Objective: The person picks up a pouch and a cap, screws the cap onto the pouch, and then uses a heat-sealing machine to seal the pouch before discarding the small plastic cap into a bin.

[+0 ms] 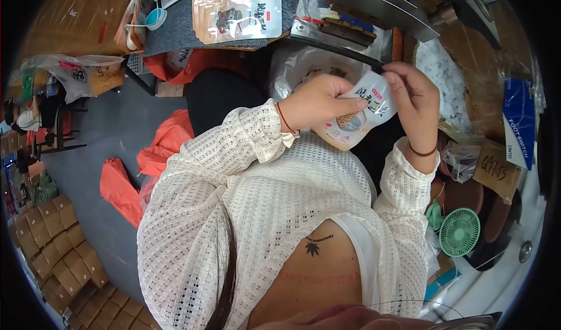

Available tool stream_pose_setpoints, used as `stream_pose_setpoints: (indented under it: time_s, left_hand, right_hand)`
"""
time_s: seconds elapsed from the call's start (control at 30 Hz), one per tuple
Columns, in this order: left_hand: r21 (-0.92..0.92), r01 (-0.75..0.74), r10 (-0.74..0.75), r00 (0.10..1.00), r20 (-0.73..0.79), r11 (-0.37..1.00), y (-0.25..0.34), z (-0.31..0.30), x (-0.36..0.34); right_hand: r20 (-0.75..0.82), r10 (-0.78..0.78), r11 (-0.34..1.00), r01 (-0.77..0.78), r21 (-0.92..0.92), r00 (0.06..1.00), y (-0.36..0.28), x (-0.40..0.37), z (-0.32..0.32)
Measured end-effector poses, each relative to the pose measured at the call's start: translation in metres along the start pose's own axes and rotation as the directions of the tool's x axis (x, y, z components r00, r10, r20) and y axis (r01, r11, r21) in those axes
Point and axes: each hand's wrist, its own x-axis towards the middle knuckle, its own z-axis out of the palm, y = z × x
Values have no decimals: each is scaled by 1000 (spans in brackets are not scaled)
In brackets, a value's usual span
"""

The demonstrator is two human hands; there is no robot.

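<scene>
One pouch point(361, 118) sat two o'clock from centre, the left hand point(318, 102) clamping thumb and fingers on its nine o'clock side, the right hand point(414, 96) pinching at one o'clock. Keeping it flat seemed wise. Beyond, at eleven, lay stacked pouches point(238, 14).

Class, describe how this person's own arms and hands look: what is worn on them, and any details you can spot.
The left hand and right hand are ungloved. Both arms wear cream, openwork knit sleeves with small holes and gathered cuffs. A thin dark reddish band circles the left wrist; a thin brown band circles the right.
</scene>
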Motion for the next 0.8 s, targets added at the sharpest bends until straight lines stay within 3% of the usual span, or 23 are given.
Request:
stream_pose_setpoints:
  time_s: [0.07, 0.1, 0.17, 0.2, 0.23, 0.27, 0.3, 0.33, 0.4, 0.43, 0.53, 0.67, 0.7, 0.73, 0.8]
  left_hand:
    - [23, -19, 18, 999, 40, 1000, -3, 2, 3]
    - [-50, 13, -10, 999, 48, 999, -3, 3, 4]
    - [-194, 75, -64, 996, 65, 978, -4, 6, 4]
    - [-173, 78, -66, 995, 72, 982, -6, 2, 5]
    - [-152, 79, -68, 995, 75, 985, -10, -5, 8]
    - [-132, 79, -69, 995, 76, 988, -11, -13, 10]
    - [-61, 51, -49, 998, 35, 997, -10, -21, 13]
    - [-123, 20, -18, 1000, 14, 992, -5, -28, 16]
    - [-239, -40, 35, 999, -24, 970, 7, -42, 21]
    - [-212, -54, 53, 999, -14, 976, 10, -53, 30]
    - [-283, 5, -27, 997, -72, 959, 23, -67, 48]
    - [-232, -103, 70, 987, -147, 967, 14, -69, 51]
    - [8, -223, 221, 956, -191, 975, 17, -68, 42]
    - [261, -242, 330, 863, -382, 934, 22, -69, 31]
    - [686, -76, 606, 546, -579, 724, 31, -74, 7]
  right_hand:
    - [85, -95, 987, 105, -122, 992, 3, 3, -6]
    - [170, -56, 988, 79, -133, 984, 8, 3, -11]
    - [84, -120, 988, 127, -87, 989, 9, -1, -12]
    - [42, -154, 986, 156, -63, 987, 9, -2, -12]
    - [-6, -168, 955, 161, -250, 986, 9, -3, -22]
    - [-75, -246, 835, 173, -522, 966, 11, -4, -33]
    - [-111, -228, 770, 109, -628, 967, 22, -4, -47]
    - [-150, -215, 693, 42, -720, 965, 36, -4, -59]
    - [-124, -206, 629, 34, -777, 971, 76, -6, -65]
    - [-115, -201, 592, 28, -805, 973, 80, -4, -62]
    - [-134, -198, 542, -5, -840, 971, 70, 6, -53]
    - [-119, -168, 636, 16, -771, 979, 87, 12, -69]
    - [-141, -162, 644, -4, -765, 977, 89, 10, -67]
    - [-163, -154, 651, -24, -759, 974, 89, 8, -66]
    - [-94, -165, 689, 46, -723, 982, 83, 8, -70]
